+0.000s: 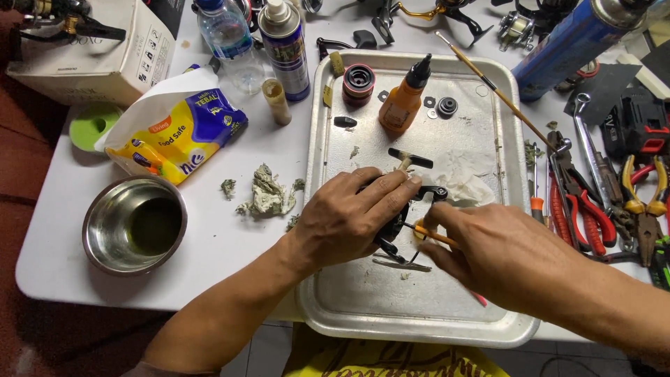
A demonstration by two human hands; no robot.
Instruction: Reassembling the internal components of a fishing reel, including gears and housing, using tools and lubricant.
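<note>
My left hand [352,220] grips a black fishing reel body [395,222] over the metal tray [363,307]; the reel's handle knob [410,158] sticks out above my fingers. My right hand [499,255] holds a thin tool with an orange shaft [431,234], its tip against the reel. A crumpled white tissue [464,183] lies just beyond the reel. Further back on the tray stand an orange oil bottle with a black nozzle [403,101], a black and red spool [359,81] and small washers [447,106].
A steel bowl [135,223], a yellow and blue tissue pack [178,132], dirty tissue scraps [269,195], a spray can [285,45] and a water bottle [229,38] sit left of the tray. Pliers, wrenches and screwdrivers [593,202] crowd the right side. A long thin brush [492,84] lies across the tray's corner.
</note>
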